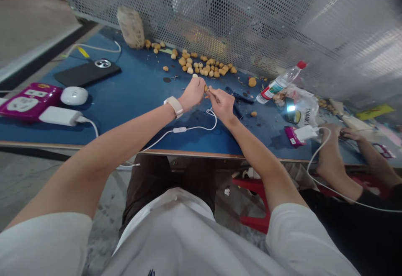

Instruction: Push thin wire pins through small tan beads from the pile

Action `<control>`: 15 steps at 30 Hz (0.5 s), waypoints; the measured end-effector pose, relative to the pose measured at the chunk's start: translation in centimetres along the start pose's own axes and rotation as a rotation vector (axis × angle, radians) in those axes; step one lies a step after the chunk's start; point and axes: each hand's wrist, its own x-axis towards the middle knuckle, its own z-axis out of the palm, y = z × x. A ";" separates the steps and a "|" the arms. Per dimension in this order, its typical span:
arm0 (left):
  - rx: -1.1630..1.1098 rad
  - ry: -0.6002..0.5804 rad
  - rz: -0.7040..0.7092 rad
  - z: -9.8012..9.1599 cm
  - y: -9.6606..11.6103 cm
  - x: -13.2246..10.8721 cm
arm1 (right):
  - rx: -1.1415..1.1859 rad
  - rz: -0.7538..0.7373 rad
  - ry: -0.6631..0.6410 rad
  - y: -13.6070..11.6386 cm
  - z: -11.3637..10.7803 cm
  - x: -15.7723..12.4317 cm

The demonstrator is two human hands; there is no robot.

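Observation:
My left hand [192,93], with a pale watch band on its wrist, is closed on a small round tan fruit that looks like a longan [206,88]. My right hand [221,102] meets it there, thumb and fingers pinched at the fruit's right side. Whether the right fingers grip the fruit itself or a bit of its skin is too small to tell. Just beyond my hands lies a loose row of similar longans [205,68] along the perforated metal panel. Dark-handled pliers [240,96] rest on the blue table right behind my right hand.
A white cable [197,128] crosses the table below my hands. Left are a black phone [84,75], a white case [74,96] and a purple power strip [34,98]. Right are a plastic bottle [281,82], a plastic bag [306,104] and a co-worker's arms [333,158].

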 end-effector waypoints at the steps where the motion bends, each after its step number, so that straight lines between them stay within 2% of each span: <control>1: -0.001 -0.008 0.004 0.0 0.2 -0.1 | -0.006 -0.007 -0.011 0.2 -0.1 0.0; 5: -0.047 -0.056 0.018 -0.2 1.2 -0.5 | -0.050 -0.076 -0.057 0.6 -0.6 0.4; 8: -0.132 -0.089 -0.069 -0.4 2.6 -1.2 | -0.091 -0.129 -0.101 0.6 -0.9 0.7; 12: -0.149 0.014 -0.230 -0.1 4.8 -2.4 | -0.158 -0.128 -0.153 0.3 -0.9 1.1; 15: -0.120 0.102 -0.265 0.3 5.8 -3.1 | -0.204 -0.124 -0.167 0.1 -0.9 1.1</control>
